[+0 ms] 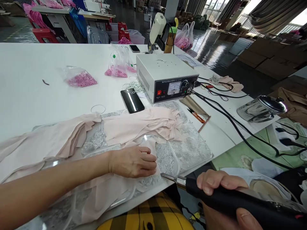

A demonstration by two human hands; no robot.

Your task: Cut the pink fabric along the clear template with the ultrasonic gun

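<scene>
My left hand (pixel 135 162), fingers curled and pressed together, holds a pale pink fabric strip (pixel 152 145) down on the grey marble-patterned board (pixel 189 153). In my right hand (pixel 222 182) is a black handheld ultrasonic welding tool (pixel 240 201) with a slim metal tip. That tip points left at the fabric edge beside my left fingertips; whether it touches the cloth I cannot tell. Just beyond my left hand lies a pile of pink fabric strips (pixel 144 123). A second stack of strips (pixel 52 137) sits at the left, partly behind my forearm.
A control box (pixel 168 76) with a dial stands behind the board, its black cables (pixel 230 118) running right. Nearby are a phone (pixel 132 100), orange thread snips (pixel 196 115), a lidded steel pot (pixel 260 108), and bags of pink bands (pixel 81 78). The table's front edge borders my lap.
</scene>
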